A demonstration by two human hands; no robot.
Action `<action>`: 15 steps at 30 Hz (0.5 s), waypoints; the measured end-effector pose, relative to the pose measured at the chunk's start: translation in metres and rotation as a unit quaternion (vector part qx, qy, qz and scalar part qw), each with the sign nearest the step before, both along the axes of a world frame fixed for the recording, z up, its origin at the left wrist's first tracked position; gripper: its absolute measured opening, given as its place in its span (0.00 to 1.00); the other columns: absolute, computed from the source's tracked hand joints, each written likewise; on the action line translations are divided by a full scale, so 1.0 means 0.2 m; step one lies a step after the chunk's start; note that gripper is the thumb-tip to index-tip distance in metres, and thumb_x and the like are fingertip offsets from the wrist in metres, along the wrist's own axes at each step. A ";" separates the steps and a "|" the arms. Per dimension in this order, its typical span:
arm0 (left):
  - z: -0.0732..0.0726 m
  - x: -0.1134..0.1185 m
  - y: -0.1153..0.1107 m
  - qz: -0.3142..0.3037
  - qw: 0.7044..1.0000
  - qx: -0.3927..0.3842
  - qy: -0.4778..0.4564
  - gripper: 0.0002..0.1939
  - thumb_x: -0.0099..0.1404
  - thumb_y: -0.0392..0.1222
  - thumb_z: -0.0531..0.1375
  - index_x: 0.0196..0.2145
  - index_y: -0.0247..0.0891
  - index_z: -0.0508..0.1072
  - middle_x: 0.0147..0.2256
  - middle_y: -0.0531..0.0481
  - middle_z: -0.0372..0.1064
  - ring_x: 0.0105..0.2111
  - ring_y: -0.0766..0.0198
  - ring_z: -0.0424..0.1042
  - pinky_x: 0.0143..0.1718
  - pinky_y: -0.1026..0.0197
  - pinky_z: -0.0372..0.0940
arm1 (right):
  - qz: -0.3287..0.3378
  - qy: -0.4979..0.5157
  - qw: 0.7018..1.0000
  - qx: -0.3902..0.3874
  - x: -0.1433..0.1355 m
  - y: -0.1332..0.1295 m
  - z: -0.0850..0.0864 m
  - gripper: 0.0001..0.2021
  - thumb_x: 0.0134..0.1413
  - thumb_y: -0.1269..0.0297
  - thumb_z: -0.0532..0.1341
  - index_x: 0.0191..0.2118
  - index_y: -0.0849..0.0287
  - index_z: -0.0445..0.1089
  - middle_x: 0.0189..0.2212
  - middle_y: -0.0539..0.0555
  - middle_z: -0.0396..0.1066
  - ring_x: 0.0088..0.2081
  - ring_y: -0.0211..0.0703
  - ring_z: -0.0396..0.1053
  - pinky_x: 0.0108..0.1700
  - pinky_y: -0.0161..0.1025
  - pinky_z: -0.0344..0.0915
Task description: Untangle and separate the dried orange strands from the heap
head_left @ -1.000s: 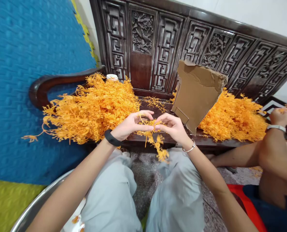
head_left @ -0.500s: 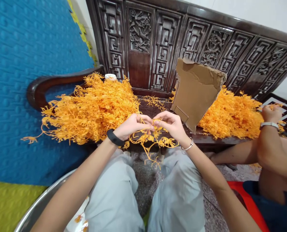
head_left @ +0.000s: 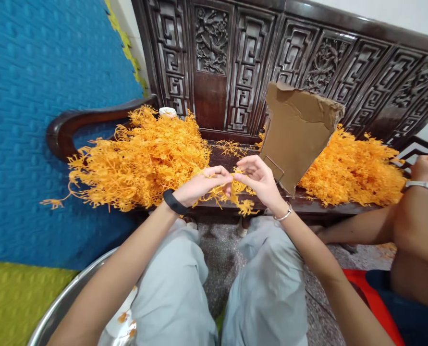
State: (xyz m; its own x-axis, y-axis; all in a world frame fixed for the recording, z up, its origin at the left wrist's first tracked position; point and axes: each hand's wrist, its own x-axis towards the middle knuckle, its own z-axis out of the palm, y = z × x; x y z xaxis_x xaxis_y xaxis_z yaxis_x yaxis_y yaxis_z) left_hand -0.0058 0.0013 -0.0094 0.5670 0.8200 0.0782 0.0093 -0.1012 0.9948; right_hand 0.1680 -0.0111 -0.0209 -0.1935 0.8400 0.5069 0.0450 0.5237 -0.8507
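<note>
Grip: two hands — one orange strand.

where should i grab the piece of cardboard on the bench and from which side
Best gripped, I'd say, by the upper edge of the cardboard, from above, fingers on one face and thumb on the other. It is a flat sheet standing on end, broad at the top, with that edge exposed, while the orange pile crowds it on the right.

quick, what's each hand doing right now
Left hand: closed on orange strands, thumb and fingers pinched.
Right hand: thumb and fingertips at the same strands, fingers curled; whether it grips them cannot be told.
</note>
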 end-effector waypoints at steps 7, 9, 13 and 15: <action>-0.02 0.01 0.01 0.016 0.992 0.099 0.078 0.12 0.57 0.45 0.58 0.23 0.34 0.70 0.20 0.54 0.65 0.24 0.68 0.65 0.31 0.64 0.60 | -0.011 -0.041 0.999 0.034 0.01 0.02 -0.03 0.12 0.50 0.62 0.62 0.41 0.55 0.65 0.35 0.51 0.67 0.38 0.38 0.67 0.44 0.38 0.65; -0.02 0.01 0.01 0.050 0.989 0.110 0.087 0.10 0.56 0.45 0.59 0.25 0.34 0.71 0.19 0.55 0.63 0.21 0.69 0.62 0.27 0.65 0.59 | -0.018 -0.050 0.998 0.035 0.01 0.03 -0.03 0.13 0.50 0.63 0.62 0.43 0.56 0.64 0.34 0.51 0.67 0.37 0.37 0.67 0.43 0.38 0.65; -0.02 0.02 0.00 0.086 0.987 0.107 0.086 0.11 0.55 0.46 0.60 0.28 0.34 0.72 0.24 0.53 0.65 0.18 0.72 0.60 0.22 0.66 0.57 | -0.011 -0.047 0.999 0.005 0.02 0.03 -0.03 0.17 0.49 0.63 0.63 0.45 0.56 0.64 0.31 0.49 0.68 0.34 0.37 0.68 0.41 0.37 0.65; -0.02 0.02 0.00 0.094 0.986 0.108 0.090 0.12 0.55 0.46 0.60 0.28 0.33 0.72 0.24 0.53 0.65 0.18 0.72 0.59 0.20 0.66 0.56 | -0.008 -0.039 0.999 -0.022 0.02 0.04 -0.03 0.18 0.47 0.62 0.65 0.45 0.56 0.65 0.30 0.49 0.68 0.33 0.36 0.68 0.39 0.37 0.65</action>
State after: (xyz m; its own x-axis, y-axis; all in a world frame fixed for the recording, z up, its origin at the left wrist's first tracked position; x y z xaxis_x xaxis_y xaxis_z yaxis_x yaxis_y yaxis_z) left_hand -0.0018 0.0019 -0.0129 0.4281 0.8868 0.1742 0.2225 -0.2903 0.9307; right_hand 0.1718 -0.0031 -0.0271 -0.2175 0.8648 0.4526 0.1192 0.4838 -0.8670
